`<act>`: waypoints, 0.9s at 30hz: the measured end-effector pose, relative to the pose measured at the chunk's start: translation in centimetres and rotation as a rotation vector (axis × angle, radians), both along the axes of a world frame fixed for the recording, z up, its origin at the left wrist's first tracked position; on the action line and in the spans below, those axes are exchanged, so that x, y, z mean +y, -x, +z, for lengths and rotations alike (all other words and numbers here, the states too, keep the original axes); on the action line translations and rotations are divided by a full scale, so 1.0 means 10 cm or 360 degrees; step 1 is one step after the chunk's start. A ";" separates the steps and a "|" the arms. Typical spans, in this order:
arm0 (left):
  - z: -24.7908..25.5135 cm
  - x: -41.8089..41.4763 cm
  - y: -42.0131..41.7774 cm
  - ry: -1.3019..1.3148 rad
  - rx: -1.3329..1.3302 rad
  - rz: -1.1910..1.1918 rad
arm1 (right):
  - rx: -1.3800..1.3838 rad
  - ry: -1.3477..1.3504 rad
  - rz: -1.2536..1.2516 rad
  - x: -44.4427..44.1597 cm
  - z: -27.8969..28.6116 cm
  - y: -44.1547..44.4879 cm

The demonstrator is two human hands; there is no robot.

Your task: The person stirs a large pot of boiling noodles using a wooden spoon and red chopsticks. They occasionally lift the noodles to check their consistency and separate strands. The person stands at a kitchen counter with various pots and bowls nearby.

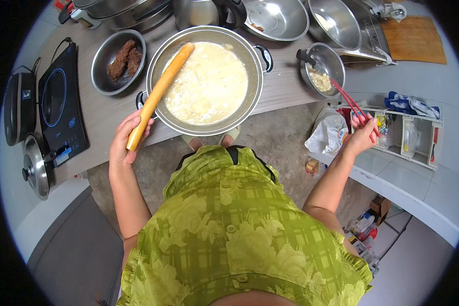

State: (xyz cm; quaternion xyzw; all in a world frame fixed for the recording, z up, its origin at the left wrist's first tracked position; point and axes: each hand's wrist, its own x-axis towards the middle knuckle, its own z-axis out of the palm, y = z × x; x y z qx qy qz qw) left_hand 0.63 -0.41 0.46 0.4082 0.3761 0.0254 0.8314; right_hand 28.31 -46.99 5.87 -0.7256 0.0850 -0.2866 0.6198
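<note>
My left hand (129, 134) grips the near end of a wooden rolling pin (161, 91). The pin slants over the left rim of a wide metal pot (256, 91), its far end above a pale, lumpy batter-like mixture (208, 86). In my right hand (360, 134) is a pair of red chopsticks (351, 100). Their tips reach into a small steel bowl (339, 63) at the counter's right. That bowl holds some pale chopped-looking food (320, 81) and a dark-handled utensil (306, 57), whose lower end is hard to make out.
Left of the pot sits a metal bowl (96, 72) with brown clumps (122, 59). Farther left are a black induction cooker (63, 103) and a pot lid (36, 168). Behind stand a kettle (197, 15) and large steel bowls (277, 19). A white plastic bag (327, 130) lies at right.
</note>
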 end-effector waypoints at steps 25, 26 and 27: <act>0.06 -0.05 -0.03 -0.0122 0.0044 0.0039 | 0.0410 -0.0036 0.0955 1.47 -0.24 0.64; 0.06 -0.05 -0.03 -0.0124 0.0047 0.0037 | 0.0423 -0.0076 0.0931 1.46 -0.26 0.63; 0.06 -0.05 -0.03 -0.0123 0.0045 0.0036 | 0.0444 -0.0137 0.0919 1.45 -0.29 0.61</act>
